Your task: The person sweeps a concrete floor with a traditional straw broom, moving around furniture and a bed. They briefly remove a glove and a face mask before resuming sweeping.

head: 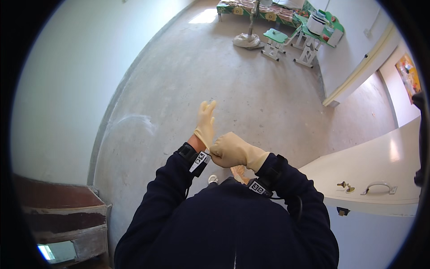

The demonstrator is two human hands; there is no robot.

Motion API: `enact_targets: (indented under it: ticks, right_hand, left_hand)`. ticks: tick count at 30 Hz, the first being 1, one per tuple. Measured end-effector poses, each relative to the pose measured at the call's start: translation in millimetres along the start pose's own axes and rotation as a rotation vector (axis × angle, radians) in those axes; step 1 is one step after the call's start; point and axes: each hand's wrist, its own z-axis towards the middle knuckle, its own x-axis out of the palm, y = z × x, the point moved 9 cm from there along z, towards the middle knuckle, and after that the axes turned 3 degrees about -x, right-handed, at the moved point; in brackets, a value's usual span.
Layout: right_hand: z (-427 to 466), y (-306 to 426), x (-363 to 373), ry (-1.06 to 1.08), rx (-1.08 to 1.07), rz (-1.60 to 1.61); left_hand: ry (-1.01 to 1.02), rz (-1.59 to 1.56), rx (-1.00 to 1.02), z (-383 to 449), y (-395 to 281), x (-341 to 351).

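Note:
Both of my hands are in cream rubber gloves, held out before my chest above the concrete floor. My left hand [205, 117] has its gloved fingers extended, and bare wrist shows between its glove and the dark sleeve. The cuff of the left glove [202, 135] is stretched toward my right hand [230, 150], whose fist pinches its edge. On the right, the glove cuff [258, 159] reaches the sleeve. Strapped to each wrist is a small black device [200, 163] with a printed code; the other wrist device [260, 187] sits below the right cuff.
A cream door [366, 168] with a handle and latch stands at the right, beside a doorway. Maroon wooden furniture [63, 195] is at the lower left. Far ahead are a bed [238, 10], a green-topped stool [275, 35], and a desk carrying a white cooker [316, 23].

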Motion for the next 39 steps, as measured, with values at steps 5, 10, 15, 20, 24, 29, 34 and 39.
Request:
enact_targets:
  ticks: [5, 10, 15, 20, 24, 29, 34, 39]
  right_hand:
    - [-11.8, -31.6, 45.8, 0.065, 0.107, 0.112]
    - [-102.8, -127.4, 154.1, 0.224, 0.522, 0.574]
    - [-235.6, -174.1, 263.3, 0.626, 0.728, 0.431]
    - [-299.8, -158.3, 325.3, 0.795, 1.168, 0.976]
    - [-300.2, -135.7, 356.8, 0.791, 1.094, 1.192]
    - [-331.7, -129.7, 391.8, 0.723, 1.506, 1.481]
    - [-328.1, -134.7, 400.1, 0.603, 1.778, 1.865]
    - [-300.5, -143.3, 394.6, 0.526, 1.935, 1.681]
  left_hand:
    - [-0.149, -0.154, -0.023, 8.0, 15.4, -28.3]
    - [0.207, 0.21, -0.253, -46.5, 49.1, -44.1]
    - [-0.213, 0.451, -0.483, -127.0, 125.5, -199.1]
    - [-0.729, 0.321, -0.867, -297.5, 204.4, -368.3]
    - [-0.944, -0.074, -0.987, -427.5, 241.8, -382.3]
    - [-0.949, -0.143, -0.873, -457.7, 246.6, -317.8]
    - [-0.912, -0.052, -0.784, -424.0, 221.3, -300.7]
    - [-0.91, -0.116, -0.719, -408.7, 203.2, -358.5]
